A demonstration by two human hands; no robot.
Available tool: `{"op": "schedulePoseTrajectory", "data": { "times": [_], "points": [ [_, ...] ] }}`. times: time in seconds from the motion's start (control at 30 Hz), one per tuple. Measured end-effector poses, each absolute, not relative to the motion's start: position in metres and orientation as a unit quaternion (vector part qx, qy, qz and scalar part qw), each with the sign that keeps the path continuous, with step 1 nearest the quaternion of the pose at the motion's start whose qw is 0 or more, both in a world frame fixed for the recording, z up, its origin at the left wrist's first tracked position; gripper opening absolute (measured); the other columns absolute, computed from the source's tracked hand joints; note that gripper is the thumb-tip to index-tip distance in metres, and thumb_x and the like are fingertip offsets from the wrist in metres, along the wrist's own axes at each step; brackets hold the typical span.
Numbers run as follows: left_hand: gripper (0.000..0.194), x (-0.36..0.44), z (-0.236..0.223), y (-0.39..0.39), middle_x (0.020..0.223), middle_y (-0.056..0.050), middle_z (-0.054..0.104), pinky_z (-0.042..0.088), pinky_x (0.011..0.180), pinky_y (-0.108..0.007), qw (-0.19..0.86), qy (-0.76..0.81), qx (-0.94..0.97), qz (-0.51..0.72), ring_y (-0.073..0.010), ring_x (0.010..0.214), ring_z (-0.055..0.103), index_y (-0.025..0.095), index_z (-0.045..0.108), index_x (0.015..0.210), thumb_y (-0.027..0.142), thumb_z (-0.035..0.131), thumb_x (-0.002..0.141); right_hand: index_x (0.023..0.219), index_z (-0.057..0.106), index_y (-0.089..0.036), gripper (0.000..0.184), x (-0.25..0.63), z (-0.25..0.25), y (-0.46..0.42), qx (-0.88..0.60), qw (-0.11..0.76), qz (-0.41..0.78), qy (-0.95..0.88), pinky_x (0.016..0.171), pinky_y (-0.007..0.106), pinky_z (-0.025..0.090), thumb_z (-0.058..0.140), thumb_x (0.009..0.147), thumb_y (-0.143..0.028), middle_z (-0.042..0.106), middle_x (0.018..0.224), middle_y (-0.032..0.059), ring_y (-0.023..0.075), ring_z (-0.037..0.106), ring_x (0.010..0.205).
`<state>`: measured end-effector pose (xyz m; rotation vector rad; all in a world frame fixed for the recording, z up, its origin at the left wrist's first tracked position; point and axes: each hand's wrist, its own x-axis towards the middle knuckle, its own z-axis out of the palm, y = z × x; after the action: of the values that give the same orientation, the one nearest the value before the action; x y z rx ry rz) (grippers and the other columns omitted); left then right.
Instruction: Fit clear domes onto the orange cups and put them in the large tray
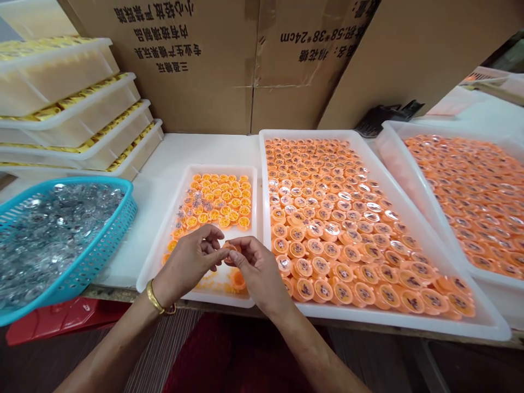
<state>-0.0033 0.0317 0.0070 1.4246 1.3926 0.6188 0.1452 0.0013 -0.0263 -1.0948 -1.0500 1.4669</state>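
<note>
A small orange plastic cup [231, 254] is held between my two hands over the small white tray [254, 191]. My right hand [262, 273] grips it between thumb and fingers. My left hand [192, 262], with a gold bracelet at the wrist, is closed, its thumb against the cup's near left side. Inside that tray stand several orange cups with yellow filling [225, 210]. Some clear printed discs [198, 202] lie over the cups on the left. One orange cup [237, 279] sits at the tray's front, beside my right hand.
A blue basket [130, 191] full of clear printed discs stands at the left. To the right, a large white tray [487, 322] holds rows of lidded orange cups, with another such tray [434, 218] beyond. Stacked trays [94, 103] and cardboard boxes [204, 98] stand behind.
</note>
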Motion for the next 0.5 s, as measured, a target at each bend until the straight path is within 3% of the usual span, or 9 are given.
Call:
{"op": "schedulePoseTrajectory", "data": {
  "times": [0.13,0.4,0.5],
  "points": [
    [0.026,-0.002,0.005,0.026,0.073,-0.001,0.062,0.05,0.057,-0.026,0.534,0.554,0.594,0.236,-0.0137,0.062,0.061,0.017,0.059,0.086,0.042,0.058,0.081,0.102,0.058,-0.02,0.024,0.146,-0.026,0.002,-0.449,0.517,0.613,-0.394,0.084,0.034,0.053,0.063,0.079,-0.026,0.067,0.097,0.0038,0.017,0.064,0.091],
    [0.031,0.003,-0.005,0.01,0.067,0.0,0.061,0.045,0.057,-0.025,0.381,0.567,0.68,0.265,-0.0135,0.059,0.057,0.019,0.057,0.079,0.049,0.05,0.084,0.093,0.06,-0.021,0.017,0.14,-0.024,0.0,-0.43,0.55,0.625,-0.349,0.07,0.028,0.054,0.06,0.076,-0.018,0.066,0.082,-0.0006,0.0126,0.063,0.072],
    [0.035,-0.001,-0.016,0.01,0.062,0.001,0.06,0.045,0.053,-0.025,0.387,0.6,0.646,0.271,-0.0142,0.053,0.056,0.021,0.06,0.083,0.054,0.049,0.082,0.097,0.06,-0.022,0.02,0.136,-0.023,0.001,-0.467,0.523,0.597,-0.39,0.069,0.029,0.054,0.055,0.078,-0.017,0.064,0.082,-0.0005,0.0126,0.062,0.072]
  ]
}}
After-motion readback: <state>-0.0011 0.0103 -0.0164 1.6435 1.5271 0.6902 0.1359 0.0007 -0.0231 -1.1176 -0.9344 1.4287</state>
